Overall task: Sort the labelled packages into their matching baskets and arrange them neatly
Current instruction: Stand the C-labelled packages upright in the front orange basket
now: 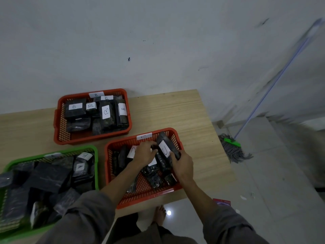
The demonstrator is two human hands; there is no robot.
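Note:
Three baskets stand on a wooden table (184, 113). The red basket tagged C (177, 138) is nearest me and holds several black wrapped packages. Both my hands are inside it. My right hand (182, 166) grips the lower end of a black package with a white C label (164, 147), tilted up against the basket's far right corner. My left hand (145, 151) touches that package's left edge, fingers curled around it. Behind it, the red basket tagged B (58, 120) holds several B-labelled packages. The green basket (95, 155) at left holds a pile of black packages, one labelled A (80, 167).
The table's right edge runs close beside the C basket. A mop (232, 147) leans against the wall beyond that edge. My bare foot (159, 214) shows on the tiled floor under the table's front edge. A small red item (222, 202) lies on the floor.

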